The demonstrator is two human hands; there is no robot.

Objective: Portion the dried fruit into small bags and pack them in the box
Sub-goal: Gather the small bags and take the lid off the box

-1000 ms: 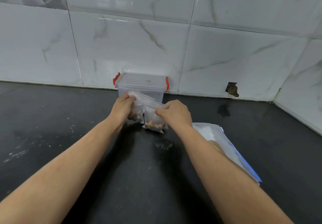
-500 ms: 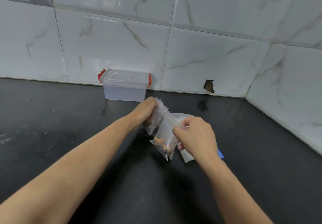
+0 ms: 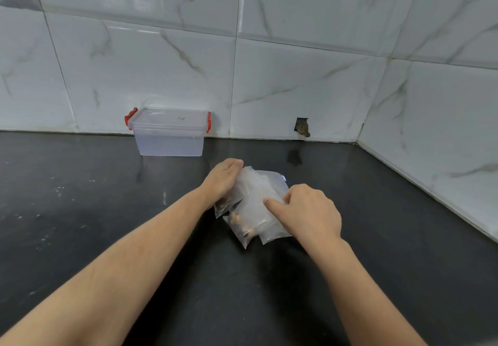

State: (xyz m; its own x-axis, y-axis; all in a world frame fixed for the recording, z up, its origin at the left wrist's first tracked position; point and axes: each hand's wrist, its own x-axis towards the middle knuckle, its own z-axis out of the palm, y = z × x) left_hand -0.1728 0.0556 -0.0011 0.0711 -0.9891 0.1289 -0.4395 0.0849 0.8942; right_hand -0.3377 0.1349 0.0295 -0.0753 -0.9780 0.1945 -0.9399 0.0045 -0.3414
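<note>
In the middle of the frame my left hand [image 3: 225, 181] grips one small clear plastic bag of dried fruit [image 3: 237, 197], and my right hand [image 3: 307, 212] pinches a second such bag [image 3: 249, 221] by its top. Both bags are low over the black stone counter [image 3: 107, 211]. The clear plastic box with red clips [image 3: 169, 132], its lid on, stands upper left of the hands, against the white marble tiles [image 3: 296, 81].

Clear plastic bags [image 3: 253, 211], glossy black counter [image 3: 80, 197], polished marble-look tiles [image 3: 296, 81].
</note>
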